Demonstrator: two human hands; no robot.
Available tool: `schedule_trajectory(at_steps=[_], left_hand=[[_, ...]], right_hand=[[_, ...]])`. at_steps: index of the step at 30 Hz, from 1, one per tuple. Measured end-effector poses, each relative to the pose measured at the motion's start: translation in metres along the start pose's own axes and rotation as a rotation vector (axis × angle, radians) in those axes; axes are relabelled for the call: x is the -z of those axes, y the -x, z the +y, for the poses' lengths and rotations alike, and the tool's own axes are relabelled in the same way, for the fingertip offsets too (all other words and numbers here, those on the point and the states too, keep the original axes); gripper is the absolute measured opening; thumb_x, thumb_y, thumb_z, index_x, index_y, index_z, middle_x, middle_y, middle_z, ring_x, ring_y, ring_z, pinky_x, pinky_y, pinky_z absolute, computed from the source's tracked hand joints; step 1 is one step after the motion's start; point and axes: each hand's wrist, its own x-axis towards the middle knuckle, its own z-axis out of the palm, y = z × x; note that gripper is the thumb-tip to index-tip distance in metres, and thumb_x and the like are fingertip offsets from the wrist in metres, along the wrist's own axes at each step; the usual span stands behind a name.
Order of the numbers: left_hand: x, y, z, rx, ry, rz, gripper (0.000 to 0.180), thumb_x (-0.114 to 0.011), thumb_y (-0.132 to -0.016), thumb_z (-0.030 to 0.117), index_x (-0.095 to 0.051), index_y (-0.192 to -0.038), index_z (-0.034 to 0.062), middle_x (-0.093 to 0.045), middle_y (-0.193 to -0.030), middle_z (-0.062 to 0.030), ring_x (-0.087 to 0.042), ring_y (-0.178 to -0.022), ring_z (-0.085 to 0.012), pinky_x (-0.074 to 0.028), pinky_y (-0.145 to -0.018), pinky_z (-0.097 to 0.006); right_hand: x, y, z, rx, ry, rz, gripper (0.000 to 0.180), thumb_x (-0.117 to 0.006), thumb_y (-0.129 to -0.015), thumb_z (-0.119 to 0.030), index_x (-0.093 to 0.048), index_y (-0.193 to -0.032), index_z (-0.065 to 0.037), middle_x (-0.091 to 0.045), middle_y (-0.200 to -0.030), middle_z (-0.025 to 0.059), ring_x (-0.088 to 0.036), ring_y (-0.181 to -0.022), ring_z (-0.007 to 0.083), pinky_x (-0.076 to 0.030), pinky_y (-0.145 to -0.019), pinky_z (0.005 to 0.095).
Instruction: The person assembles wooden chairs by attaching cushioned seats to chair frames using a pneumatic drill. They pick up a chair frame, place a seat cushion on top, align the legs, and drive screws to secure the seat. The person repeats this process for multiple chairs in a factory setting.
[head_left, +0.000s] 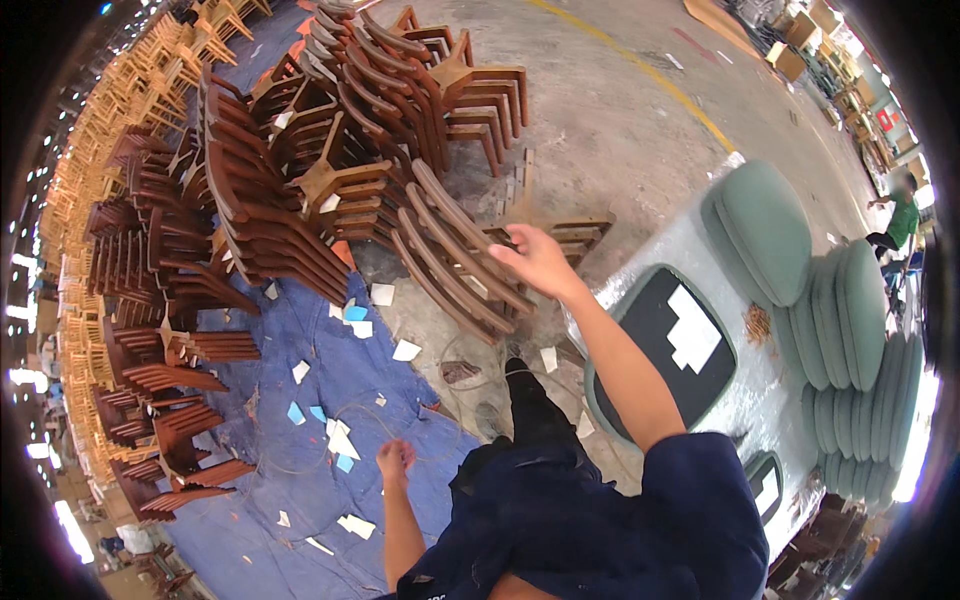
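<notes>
My right hand (535, 262) is stretched out over a stack of brown wooden chair frames (455, 255) with curved backrests. Its fingers are apart and hold nothing; whether they touch the top frame I cannot tell. Low at my left side hangs my left hand (395, 458), fingers loosely bent and apart, with no object visible in it. Under my right forearm a green seat cushion (640, 345) lies with its black underside up and a white stepped-edge sheet on it. The forearm hides part of this cushion.
Stacked brown chair frames (265, 225) crowd the left, with pale wooden chairs (150, 90) beyond. Paper scraps (342, 440) litter the blue floor sheet (290, 375). Green cushions (760, 235) stand on a plastic-covered table (640, 255) at right. Another person (900, 215) is far right.
</notes>
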Motion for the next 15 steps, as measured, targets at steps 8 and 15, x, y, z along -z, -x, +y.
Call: schedule_trajectory(at_steps=[8,15], left_hand=[[-0.026,0.07,-0.024,0.191,0.13,0.189,0.022,-0.066,-0.098,0.017,-0.065,-0.116,0.0032,-0.073,-0.099,-0.0136,-0.074,-0.079,-0.0238,-0.062,-0.061,-0.033],[-0.093,0.074,0.023,0.022,0.048,0.038,0.026,-0.069,-0.101,0.016,-0.064,-0.12,-0.0017,-0.074,-0.103,-0.0156,-0.075,-0.085,-0.0244,-0.063,-0.071,-0.034]], right_hand=[[-0.085,-0.132,0.012,-0.375,-0.512,-0.692,0.062,-0.082,-0.084,-0.038,-0.063,-0.127,0.003,-0.061,-0.078,0.0076,-0.061,-0.058,0.0173,-0.051,-0.05,0.0318],[-0.01,-0.154,-0.034,-0.415,-0.463,-0.588,0.04,-0.074,-0.088,-0.029,-0.066,-0.106,0.005,-0.059,-0.067,0.0095,-0.06,-0.052,0.0189,-0.049,-0.045,0.0345]])
